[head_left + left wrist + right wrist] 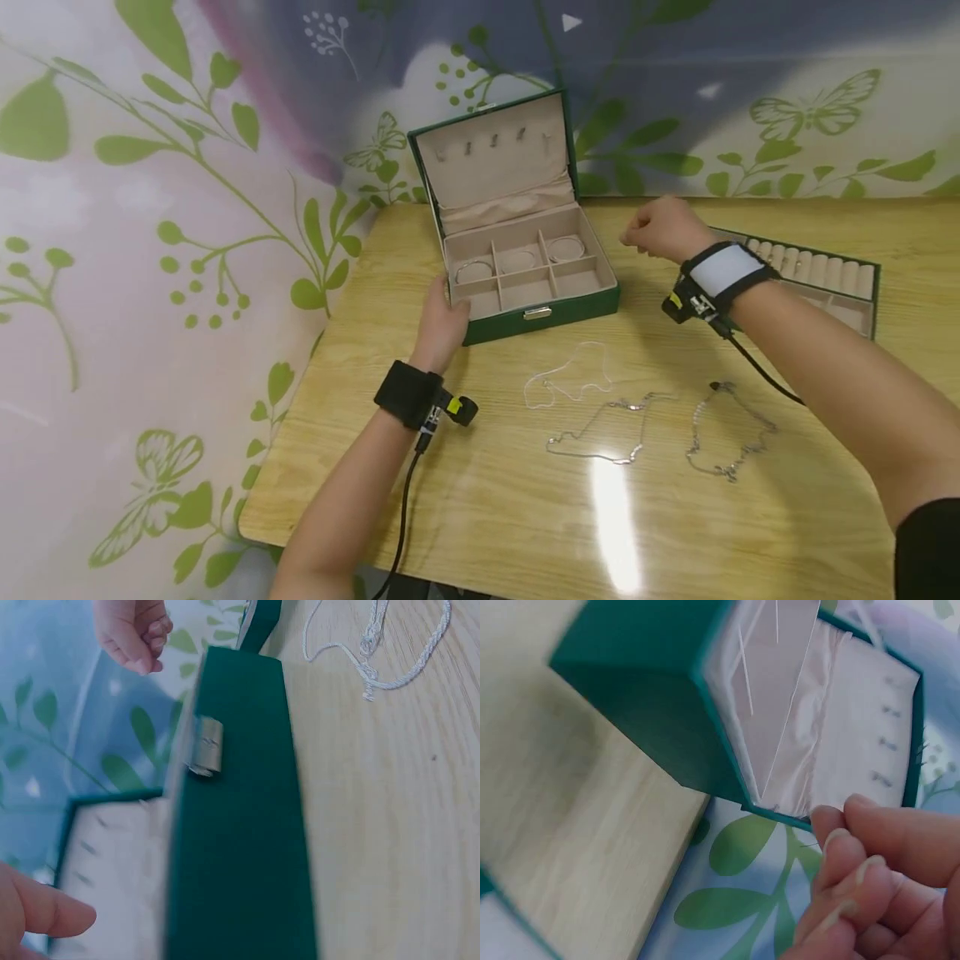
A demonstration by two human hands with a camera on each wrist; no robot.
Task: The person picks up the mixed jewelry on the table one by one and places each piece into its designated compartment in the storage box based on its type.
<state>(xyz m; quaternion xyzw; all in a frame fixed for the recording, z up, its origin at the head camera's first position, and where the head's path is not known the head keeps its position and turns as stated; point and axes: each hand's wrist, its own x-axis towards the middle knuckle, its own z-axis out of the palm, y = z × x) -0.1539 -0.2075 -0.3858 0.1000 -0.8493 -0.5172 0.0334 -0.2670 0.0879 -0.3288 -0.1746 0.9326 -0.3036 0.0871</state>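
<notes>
A green jewelry box (540,312) stands with its lid raised. My left hand (441,325) grips its front-left corner; the thumb (60,911) shows in the left wrist view, the other fingers mostly hidden. Bracelets (566,248) lie in its back compartments. To the right of the box, my right hand (663,229) is raised, apart from it. Its thumb and index finger (832,821) meet in a pinch, the other fingers curled. A fine dark line pokes out at the fingertips in the right wrist view, too small to identify.
Right of the box, partly behind the right forearm, lies a tray (862,275) with ring rolls. In front lie a pale necklace (551,383), a silver chain necklace (592,456) and another necklace (697,442). Small hooks (493,140) line the lid. A patterned wall borders the table.
</notes>
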